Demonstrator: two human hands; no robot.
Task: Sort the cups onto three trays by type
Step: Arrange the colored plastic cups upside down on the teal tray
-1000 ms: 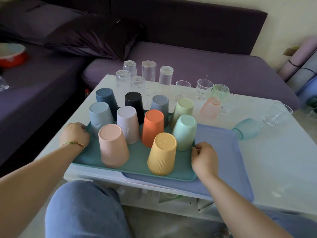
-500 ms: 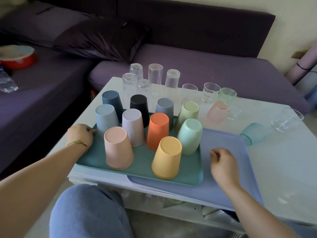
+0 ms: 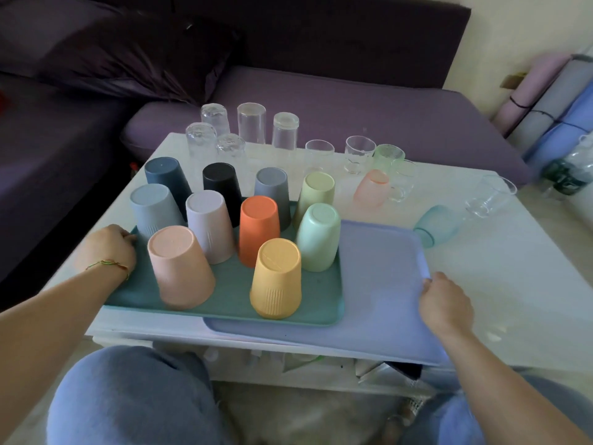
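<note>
Cups (image 3: pixel 258 232), 10 upside down, on teal tray (image 3: pixel 231 297) overlapping lilac tray (image 3: pixel 382 268)

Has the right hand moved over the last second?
Yes. The right hand left the teal tray and went rightward; it now grips the right rim of the lilac tray.

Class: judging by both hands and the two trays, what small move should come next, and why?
Probably slide the lavender tray rightward: the right hand grips its edge, and it lies partly under the teal tray, which the left hand holds.
</note>
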